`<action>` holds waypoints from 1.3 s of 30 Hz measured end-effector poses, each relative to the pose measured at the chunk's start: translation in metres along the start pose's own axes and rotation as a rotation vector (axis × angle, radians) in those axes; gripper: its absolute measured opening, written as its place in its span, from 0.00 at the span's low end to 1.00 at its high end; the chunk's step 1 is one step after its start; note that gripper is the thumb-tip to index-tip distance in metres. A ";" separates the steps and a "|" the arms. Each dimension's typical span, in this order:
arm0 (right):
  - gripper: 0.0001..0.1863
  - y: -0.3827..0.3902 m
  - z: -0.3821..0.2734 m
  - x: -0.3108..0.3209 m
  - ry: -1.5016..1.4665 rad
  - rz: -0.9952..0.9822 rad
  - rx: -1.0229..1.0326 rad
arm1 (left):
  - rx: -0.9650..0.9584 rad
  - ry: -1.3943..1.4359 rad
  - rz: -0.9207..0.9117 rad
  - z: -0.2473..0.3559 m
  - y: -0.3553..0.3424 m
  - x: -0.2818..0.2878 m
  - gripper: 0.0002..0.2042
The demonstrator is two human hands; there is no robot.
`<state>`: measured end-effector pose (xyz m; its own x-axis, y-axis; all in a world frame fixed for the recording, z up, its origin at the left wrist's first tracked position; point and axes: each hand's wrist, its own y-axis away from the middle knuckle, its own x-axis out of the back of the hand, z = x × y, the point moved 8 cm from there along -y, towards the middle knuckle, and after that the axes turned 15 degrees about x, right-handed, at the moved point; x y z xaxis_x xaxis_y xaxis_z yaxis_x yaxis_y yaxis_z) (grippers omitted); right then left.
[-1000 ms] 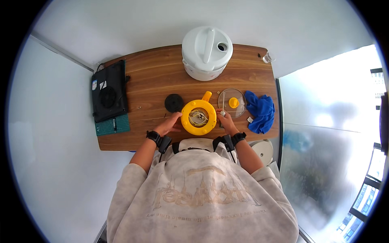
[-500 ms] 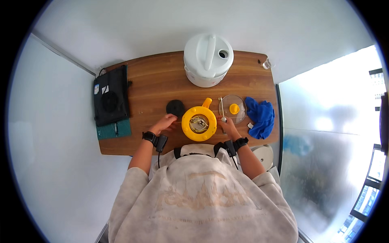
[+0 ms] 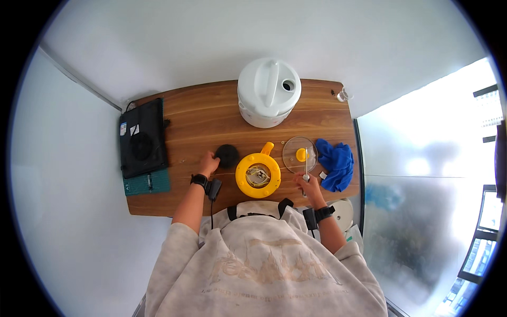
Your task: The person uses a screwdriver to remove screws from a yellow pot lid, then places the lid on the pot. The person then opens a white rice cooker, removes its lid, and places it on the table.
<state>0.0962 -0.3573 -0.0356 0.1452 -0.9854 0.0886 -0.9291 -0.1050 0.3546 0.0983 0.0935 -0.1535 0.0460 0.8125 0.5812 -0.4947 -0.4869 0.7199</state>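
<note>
An upturned yellow kettle body (image 3: 242,176) lies on the table between my hands, its handle pointing away from me. Wires (image 3: 257,172) and metal parts show in its open base. To its left is a round black disc (image 3: 228,156); my left hand (image 3: 208,166) has its fingers curled at the disc's left edge. My right hand (image 3: 310,187) is closed around a screwdriver (image 3: 306,168), whose thin shaft points away from me. The shaft passes over a glass lid (image 3: 292,154) with a yellow knob (image 3: 301,155).
A big white lidded appliance (image 3: 268,95) stands at the back. On the left, a black flat device (image 3: 143,137) with a fan rests on a green cutting mat (image 3: 158,182). A blue cloth (image 3: 337,164) lies at right; a small clear glass (image 3: 343,95) stands in the far right corner.
My left hand has moved up to the black disc's edge. My right hand, with the screwdriver, has moved right, away from the kettle body. The whole view has shifted slightly.
</note>
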 end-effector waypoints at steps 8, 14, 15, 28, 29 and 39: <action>0.09 0.004 0.002 0.004 0.068 -0.009 0.043 | 0.085 0.240 -0.130 0.009 0.024 -0.001 0.13; 0.10 -0.007 -0.028 -0.008 0.264 -0.077 0.150 | -0.053 0.443 -0.184 0.031 0.052 0.042 0.12; 0.10 -0.007 -0.036 -0.012 0.277 -0.073 0.129 | -0.096 0.469 -0.218 0.036 0.060 0.048 0.12; 0.18 -0.006 -0.097 -0.077 0.320 -0.217 0.169 | -0.263 0.236 -0.643 0.103 0.186 0.015 0.12; 0.17 -0.008 -0.091 -0.078 0.316 -0.218 0.138 | -0.257 0.223 -0.652 0.099 0.184 0.009 0.12; 0.14 -0.002 -0.085 -0.092 0.513 -0.254 0.367 | -0.251 0.105 -0.597 0.085 0.187 -0.024 0.11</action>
<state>0.1136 -0.2548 0.0349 0.4332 -0.7455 0.5065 -0.8868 -0.4530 0.0918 0.0783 -0.0441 -0.0009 0.2966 0.9531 0.0599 -0.5982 0.1366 0.7896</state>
